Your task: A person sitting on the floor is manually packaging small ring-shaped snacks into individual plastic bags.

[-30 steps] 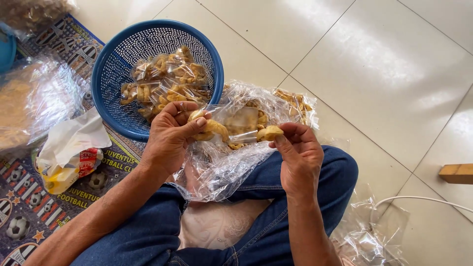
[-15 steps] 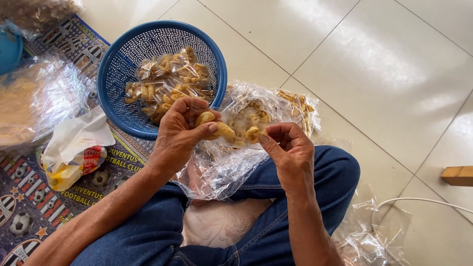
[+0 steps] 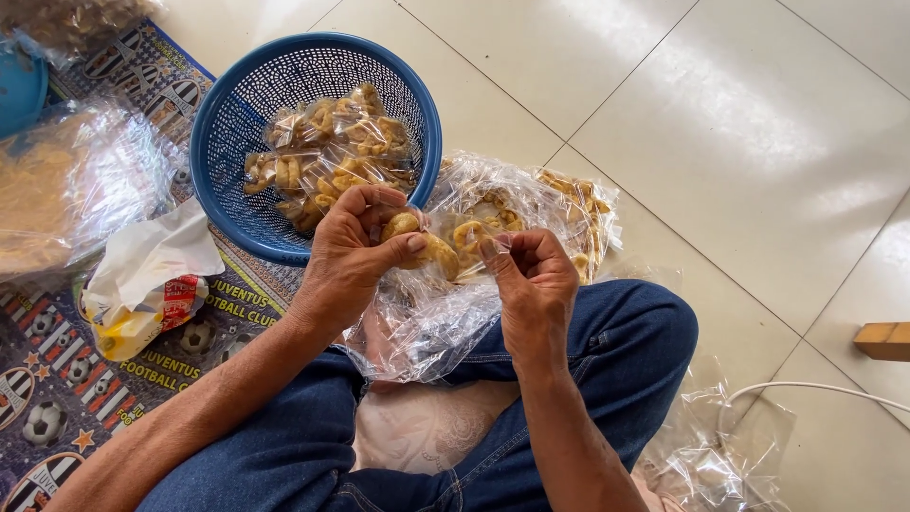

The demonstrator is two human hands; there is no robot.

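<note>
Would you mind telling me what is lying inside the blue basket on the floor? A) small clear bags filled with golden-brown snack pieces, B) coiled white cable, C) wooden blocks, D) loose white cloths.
A: the blue basket holds small clear bags of golden-brown snack pieces, just beyond the left hand and right hand, which grip more pieces and clear plastic.

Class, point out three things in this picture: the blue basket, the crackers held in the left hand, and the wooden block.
blue basket (image 3: 220, 180): head view, bare left wall.
crackers (image 3: 431, 248): head view, piece beside the thumb.
wooden block (image 3: 883, 339): head view, its top face.
</note>
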